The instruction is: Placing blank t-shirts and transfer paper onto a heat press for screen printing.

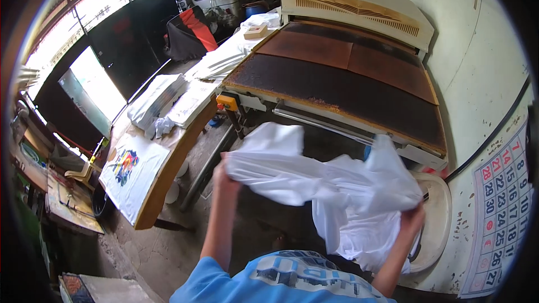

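A white T-shirt (pixel 292 174) hangs bunched and creased in the air between my two hands. My left hand (pixel 223 173) is closed on its left end, with the fingers partly hidden by the cloth. At the right, my right hand (pixel 414 217) grips the other end, lower and nearer to me. Below it more white cloth (pixel 365 238) lies heaped against a beige plastic seat or tub (pixel 441 230); I cannot tell which. Part of the heap is covered by the held shirt.
A wide conveyor dryer (pixel 314 78) with a dark belt stands ahead. Left of it, a long wooden-edged table (pixel 149 213) carries a white shirt with a colourful print (pixel 124 167), stacked white cloth (pixel 157 98) and a small box (pixel 255 32). A wall with a calendar (pixel 499 213) rises at the right.
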Demonstrator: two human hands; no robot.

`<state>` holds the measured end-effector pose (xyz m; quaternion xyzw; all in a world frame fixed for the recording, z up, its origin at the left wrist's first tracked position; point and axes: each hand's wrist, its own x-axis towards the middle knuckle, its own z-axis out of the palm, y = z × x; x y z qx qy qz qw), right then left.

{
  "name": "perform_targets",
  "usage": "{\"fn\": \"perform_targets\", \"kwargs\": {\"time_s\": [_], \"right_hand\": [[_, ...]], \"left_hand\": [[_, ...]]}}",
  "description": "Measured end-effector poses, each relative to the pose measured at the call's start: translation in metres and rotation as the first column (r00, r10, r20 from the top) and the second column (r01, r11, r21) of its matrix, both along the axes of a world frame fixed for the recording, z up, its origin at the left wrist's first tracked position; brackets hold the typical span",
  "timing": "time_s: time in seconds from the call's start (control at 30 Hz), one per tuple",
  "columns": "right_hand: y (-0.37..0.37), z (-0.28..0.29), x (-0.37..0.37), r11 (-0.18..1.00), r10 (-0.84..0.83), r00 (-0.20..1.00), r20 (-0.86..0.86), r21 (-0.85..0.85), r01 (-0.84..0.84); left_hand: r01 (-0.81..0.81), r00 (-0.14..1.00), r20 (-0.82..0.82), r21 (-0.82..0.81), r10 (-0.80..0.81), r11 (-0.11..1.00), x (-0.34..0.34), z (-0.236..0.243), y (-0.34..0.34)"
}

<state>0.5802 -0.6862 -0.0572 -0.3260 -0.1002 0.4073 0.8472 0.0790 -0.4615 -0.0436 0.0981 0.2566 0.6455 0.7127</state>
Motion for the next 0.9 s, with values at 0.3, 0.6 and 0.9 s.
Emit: {"fn": "perform_targets", "kwargs": {"time_s": [0.3,0.6,0.9], "right_hand": [[-0.044,0.066,0.058,0.795,-0.314,0.617,0.722,-0.155,0.586],[0.068,0.211,0.070,0.467,-0.843,0.418,0.339,0.074,0.881],[0.378,0.178,0.215,0.903,-0.376,0.730,0.570,0.048,0.428]], "left_hand": [[-0.205,0.971,-0.113,0.059,0.211,0.977,-0.206,0.011,0.031],[-0.590,0.759,-0.293,0.065,0.581,0.805,-0.162,0.052,0.057],[-0.269,0.865,-0.296,0.411,0.406,0.871,0.018,0.154,0.104]]}}
